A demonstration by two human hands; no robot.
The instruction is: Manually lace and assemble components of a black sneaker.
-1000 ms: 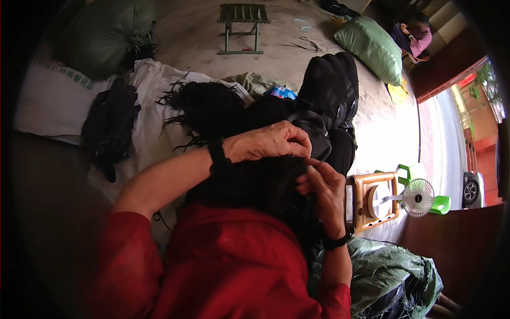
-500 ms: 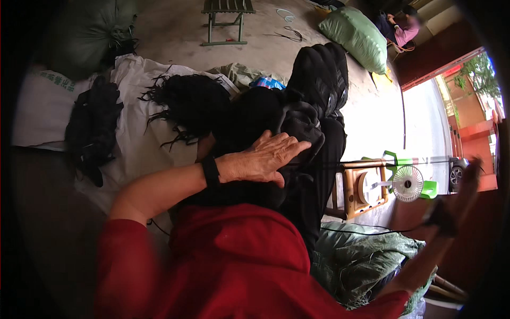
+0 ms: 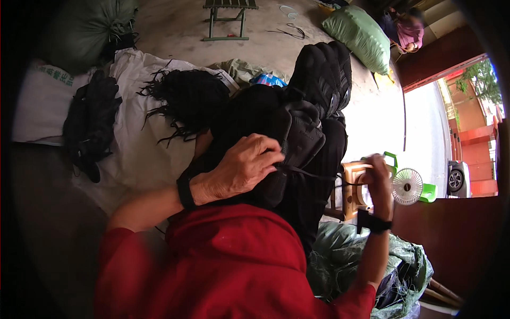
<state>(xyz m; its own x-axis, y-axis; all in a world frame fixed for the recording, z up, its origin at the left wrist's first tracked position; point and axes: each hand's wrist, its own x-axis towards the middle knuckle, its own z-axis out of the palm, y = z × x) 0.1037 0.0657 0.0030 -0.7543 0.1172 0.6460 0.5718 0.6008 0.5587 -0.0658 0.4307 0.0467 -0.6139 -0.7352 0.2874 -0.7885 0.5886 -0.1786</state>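
A black, padded, shoe-like piece with a mesh surface (image 3: 304, 135) lies on my lap against my black trousers. My left hand (image 3: 247, 162) is closed beside it, the fingertips pinched together at its near edge, where a thin black cord (image 3: 313, 174) begins. That cord runs rightward to my right hand (image 3: 378, 178), whose fingers are closed on it. Whether the left fingertips grip the cord or the edge of the piece is hidden. Left of my lap, on a white sheet, sits a heap of black lace-like strands (image 3: 191, 101).
A black bundle (image 3: 90, 122) lies farther left on the white sheet (image 3: 135, 138). At right are a wooden stool (image 3: 350, 199), a small fan (image 3: 407, 186) and a green woven sack (image 3: 340, 255). Farther off are a folding stool (image 3: 228, 21), a pale green sack (image 3: 358, 37) and another person (image 3: 409, 32).
My right hand has come inward from the far right and now holds the cord. My left hand, flat and spread before, has drawn back slightly and closed its fingers.
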